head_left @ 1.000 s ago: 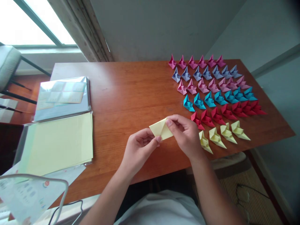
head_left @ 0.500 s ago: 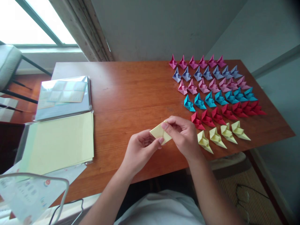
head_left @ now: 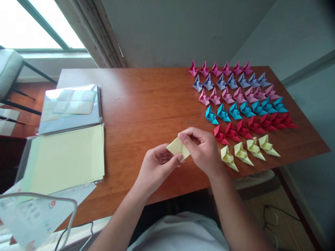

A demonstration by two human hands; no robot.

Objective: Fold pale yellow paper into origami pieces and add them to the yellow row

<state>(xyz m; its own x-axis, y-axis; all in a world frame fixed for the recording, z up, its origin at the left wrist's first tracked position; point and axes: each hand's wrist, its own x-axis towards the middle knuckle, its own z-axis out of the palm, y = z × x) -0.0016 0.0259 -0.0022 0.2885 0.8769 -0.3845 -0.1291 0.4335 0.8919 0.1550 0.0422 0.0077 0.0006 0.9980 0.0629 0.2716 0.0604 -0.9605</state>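
Both hands grip a small piece of folded yellow paper (head_left: 176, 147) above the front part of the wooden table. My left hand (head_left: 159, 166) pinches its lower edge, thumb on top and fingers underneath. At the upper right edge, my right hand (head_left: 201, 148) holds it with the thumb on the near face, and its fingers hide part of that edge. Just right of my right hand stand several folded yellow paper boats (head_left: 243, 153) in a row. Behind them a row of red paper boats (head_left: 243, 130) runs to the right.
Further rows hold blue (head_left: 235, 111), pink (head_left: 227, 94), lavender (head_left: 221, 82) and magenta (head_left: 216, 69) paper boats. On the left lie yellow paper sheets (head_left: 68, 158) and a clear-covered folder (head_left: 70, 108). A white metal bar (head_left: 75, 207) curves at the lower left.
My right thumb and fingers have slid slightly left along the top of the folded yellow paper. My left hand keeps nearly the same hold.
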